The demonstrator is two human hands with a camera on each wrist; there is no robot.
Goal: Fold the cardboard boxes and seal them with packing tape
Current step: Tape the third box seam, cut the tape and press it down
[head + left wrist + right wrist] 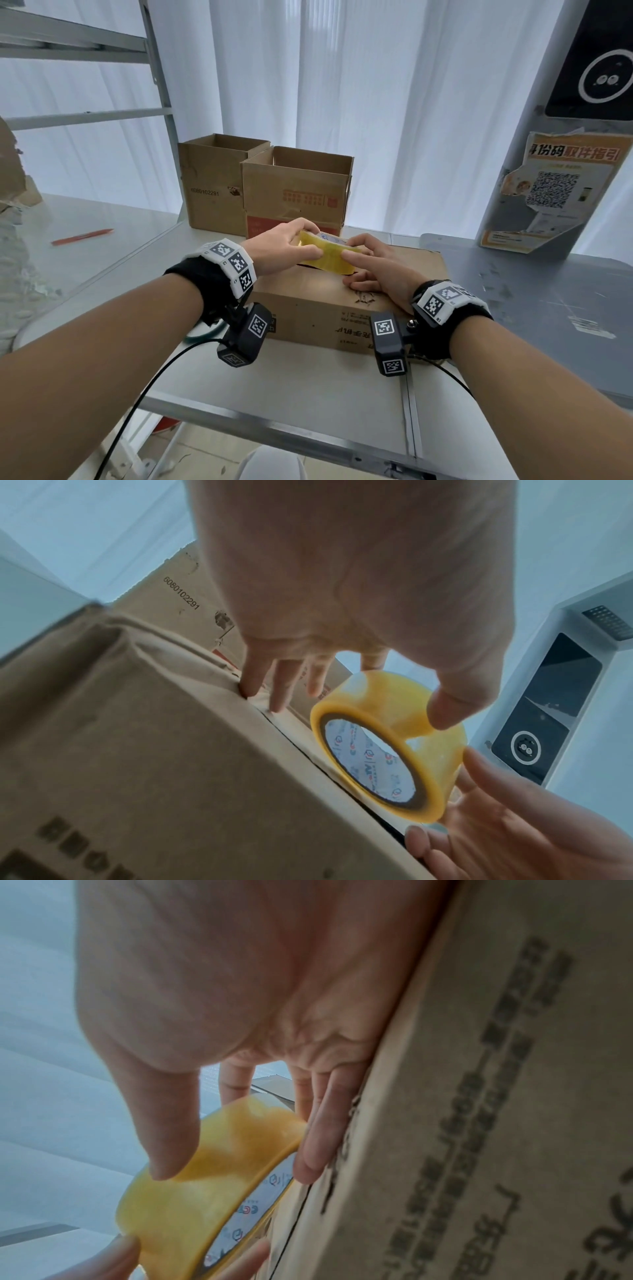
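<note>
Now both hands meet over the closed box (318,301): left hand (281,245) and right hand (375,265) each pinch the tape roll (325,255); two open boxes (298,188) stand behind.

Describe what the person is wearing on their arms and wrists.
Both forearms are bare, with no sleeves. Each wrist carries a black fabric wristband topped by a white band of square black-and-white markers. A small black box-shaped camera bearing similar markers hangs under the left wrist, another under the right. A thin black cable trails from each.
</note>
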